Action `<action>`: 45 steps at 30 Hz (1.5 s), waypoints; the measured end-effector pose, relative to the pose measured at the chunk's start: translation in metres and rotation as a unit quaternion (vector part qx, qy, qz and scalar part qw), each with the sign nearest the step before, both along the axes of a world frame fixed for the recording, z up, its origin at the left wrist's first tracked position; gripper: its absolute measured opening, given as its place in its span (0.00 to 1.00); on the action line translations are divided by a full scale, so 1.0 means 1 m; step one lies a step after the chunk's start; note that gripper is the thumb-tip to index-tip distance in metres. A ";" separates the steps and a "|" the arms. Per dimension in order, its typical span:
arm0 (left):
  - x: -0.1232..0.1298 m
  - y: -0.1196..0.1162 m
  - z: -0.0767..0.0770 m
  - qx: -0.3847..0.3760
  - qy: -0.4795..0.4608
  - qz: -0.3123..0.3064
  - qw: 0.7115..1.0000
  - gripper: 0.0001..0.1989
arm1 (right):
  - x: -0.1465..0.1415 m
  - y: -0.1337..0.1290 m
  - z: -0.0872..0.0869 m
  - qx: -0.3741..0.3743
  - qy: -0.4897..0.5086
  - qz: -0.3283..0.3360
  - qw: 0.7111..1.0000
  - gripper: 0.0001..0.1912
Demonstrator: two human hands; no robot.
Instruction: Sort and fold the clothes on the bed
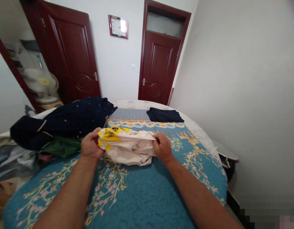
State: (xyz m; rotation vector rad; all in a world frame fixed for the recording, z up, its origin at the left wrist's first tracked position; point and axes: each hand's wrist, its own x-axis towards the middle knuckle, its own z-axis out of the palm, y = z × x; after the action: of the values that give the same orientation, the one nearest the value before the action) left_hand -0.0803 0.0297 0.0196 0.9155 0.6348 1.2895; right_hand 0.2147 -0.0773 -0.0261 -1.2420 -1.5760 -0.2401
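A cream-white garment (130, 147) with a yellow patch and black print is stretched between my two hands, its lower part bunched in loose folds over the table cover. My left hand (92, 144) grips it at the yellow printed end, the thumb on the near side. At the opposite end, my right hand (163, 147) pinches the plain white edge between thumb and fingers. The garment's exact kind is hard to tell because it is crumpled.
A teal floral quilted cover (147, 194) lies over the round table. Dark navy clothing (75, 117) is heaped at the left, with green cloth (63, 146) beneath. A folded navy garment (164, 114) lies at the far right. Walls and two red-brown doors (161, 63) stand beyond.
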 end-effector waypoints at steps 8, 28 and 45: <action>0.001 -0.008 -0.001 -0.022 0.255 -0.101 0.961 0.19 | -0.007 -0.026 0.014 -0.003 -0.052 0.154 0.987 0.11; -0.021 0.003 0.006 -0.118 -0.019 -0.057 0.991 0.15 | 0.014 -0.032 0.012 -0.319 -0.073 0.092 0.940 0.20; 0.001 0.001 -0.004 -0.034 0.159 -0.023 0.986 0.28 | 0.024 -0.014 0.004 -0.123 -0.030 -0.127 0.984 0.12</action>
State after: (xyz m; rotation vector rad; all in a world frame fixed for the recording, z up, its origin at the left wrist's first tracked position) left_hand -0.0790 0.0310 0.0157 1.0833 0.8960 1.0812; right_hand 0.2389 -0.0915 -0.0220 -1.6465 -1.5299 -0.2528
